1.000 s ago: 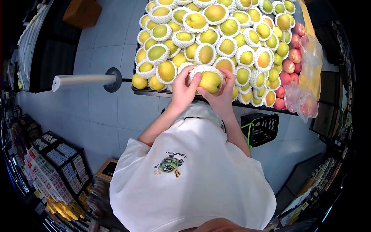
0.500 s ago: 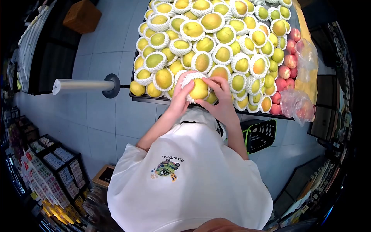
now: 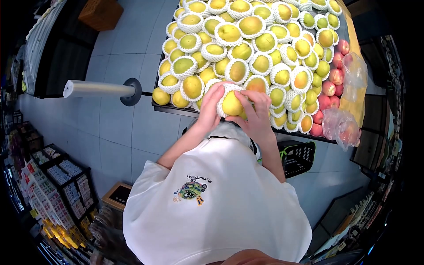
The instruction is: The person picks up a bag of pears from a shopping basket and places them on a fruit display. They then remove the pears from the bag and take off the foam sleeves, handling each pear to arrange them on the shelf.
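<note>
Between my two hands, at the front edge of the fruit display, is a yellow fruit (image 3: pixel 232 104) partly wrapped in a white foam net (image 3: pixel 224 92). My left hand (image 3: pixel 211 110) holds the netted fruit from the left side. On the right, my right hand (image 3: pixel 257 112) has its fingers bent against the net's upper edge and the fruit. Rows of yellow-green fruit in foam nets (image 3: pixel 192 87) lie just beyond both hands. The underside of the held fruit is hidden.
Red peaches (image 3: pixel 328 88) and clear plastic bags (image 3: pixel 342 126) lie at the display's right side. A plastic roll (image 3: pixel 99 89) sticks out at left. Below the display's edge is a black basket (image 3: pixel 298 158) with green trim. Shelves of packages (image 3: pixel 66 185) stand at lower left.
The display and held fruit have shifted slightly right and down in view. My right hand's fingers have drawn closer together over the net's edge.
</note>
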The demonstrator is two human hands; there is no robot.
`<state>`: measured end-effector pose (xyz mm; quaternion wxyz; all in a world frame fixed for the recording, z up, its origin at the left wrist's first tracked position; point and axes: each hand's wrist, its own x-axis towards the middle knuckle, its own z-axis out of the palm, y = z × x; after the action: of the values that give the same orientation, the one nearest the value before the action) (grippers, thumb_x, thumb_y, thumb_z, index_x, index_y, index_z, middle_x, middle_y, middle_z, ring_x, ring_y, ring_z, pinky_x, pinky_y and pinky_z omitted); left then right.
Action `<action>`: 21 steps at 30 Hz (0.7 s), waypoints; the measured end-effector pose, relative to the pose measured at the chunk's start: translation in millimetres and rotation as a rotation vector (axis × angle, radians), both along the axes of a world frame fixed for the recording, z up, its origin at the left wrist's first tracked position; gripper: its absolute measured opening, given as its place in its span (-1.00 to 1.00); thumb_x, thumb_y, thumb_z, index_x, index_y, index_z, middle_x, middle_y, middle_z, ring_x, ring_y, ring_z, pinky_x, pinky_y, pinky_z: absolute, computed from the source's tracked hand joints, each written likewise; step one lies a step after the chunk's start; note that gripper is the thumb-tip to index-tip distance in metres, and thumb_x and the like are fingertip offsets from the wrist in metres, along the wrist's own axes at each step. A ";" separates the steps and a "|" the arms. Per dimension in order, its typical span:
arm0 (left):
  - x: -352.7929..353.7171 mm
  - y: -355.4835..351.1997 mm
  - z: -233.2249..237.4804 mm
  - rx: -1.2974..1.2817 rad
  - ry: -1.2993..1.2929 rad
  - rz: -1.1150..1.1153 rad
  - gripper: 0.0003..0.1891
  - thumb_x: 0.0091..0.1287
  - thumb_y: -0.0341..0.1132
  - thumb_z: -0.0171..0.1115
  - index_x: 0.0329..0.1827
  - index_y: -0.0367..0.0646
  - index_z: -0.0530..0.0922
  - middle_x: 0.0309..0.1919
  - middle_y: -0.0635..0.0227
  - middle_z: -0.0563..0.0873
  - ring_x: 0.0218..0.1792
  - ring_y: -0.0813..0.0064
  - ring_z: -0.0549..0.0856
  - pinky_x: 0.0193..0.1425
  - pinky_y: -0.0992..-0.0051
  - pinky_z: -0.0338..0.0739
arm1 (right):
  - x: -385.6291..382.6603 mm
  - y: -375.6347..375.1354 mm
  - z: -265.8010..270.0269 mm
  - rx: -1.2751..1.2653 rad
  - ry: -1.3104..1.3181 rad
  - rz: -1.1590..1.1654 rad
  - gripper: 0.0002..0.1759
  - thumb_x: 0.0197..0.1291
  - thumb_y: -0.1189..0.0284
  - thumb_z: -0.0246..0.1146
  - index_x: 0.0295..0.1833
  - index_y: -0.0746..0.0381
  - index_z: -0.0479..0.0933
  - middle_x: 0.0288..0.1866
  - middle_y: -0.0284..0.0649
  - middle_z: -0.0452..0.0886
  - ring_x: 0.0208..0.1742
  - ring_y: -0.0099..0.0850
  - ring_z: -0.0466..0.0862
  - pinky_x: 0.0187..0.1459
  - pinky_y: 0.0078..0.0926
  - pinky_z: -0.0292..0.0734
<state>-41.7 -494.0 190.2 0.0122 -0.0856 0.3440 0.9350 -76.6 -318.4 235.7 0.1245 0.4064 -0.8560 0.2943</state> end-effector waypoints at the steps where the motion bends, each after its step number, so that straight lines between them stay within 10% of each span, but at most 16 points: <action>1: -1.3 -0.3 -0.8 0.079 -0.058 -0.022 -0.56 0.72 -0.03 -0.01 0.34 -0.22 0.52 0.22 0.18 0.69 0.28 0.35 0.68 0.38 0.31 0.59 | -0.7 0.6 -0.7 -0.001 0.013 -0.001 -0.12 0.06 0.02 0.58 0.47 0.11 0.51 0.39 -0.30 0.49 0.36 -0.23 0.50 0.36 -0.11 0.29; 17: -3.0 4.6 0.7 0.242 0.029 -0.286 -0.40 0.64 -0.03 0.12 0.63 -0.09 0.26 0.50 0.17 0.48 0.49 0.23 0.52 0.55 0.12 0.49 | 14.1 11.0 -36.1 -0.409 -0.130 -0.081 -0.09 0.04 0.18 0.67 0.46 0.28 0.48 0.34 -0.14 0.54 0.34 -0.17 0.52 0.36 -0.18 0.37; 21: -2.8 6.8 -7.7 0.385 -0.088 -0.191 -0.42 0.69 0.04 0.02 0.63 -0.04 0.27 0.48 0.23 0.51 0.48 0.24 0.54 0.58 0.13 0.46 | 20.3 1.0 -46.2 -0.818 -0.394 -0.073 -0.20 0.34 0.15 0.49 0.52 0.35 0.39 0.39 -0.07 0.49 0.40 -0.22 0.50 0.45 -0.21 0.39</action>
<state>-44.5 -487.2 182.6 0.1319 -0.0896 0.1650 0.9733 -56.2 -317.3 189.5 0.1200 0.2297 -0.6906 0.6752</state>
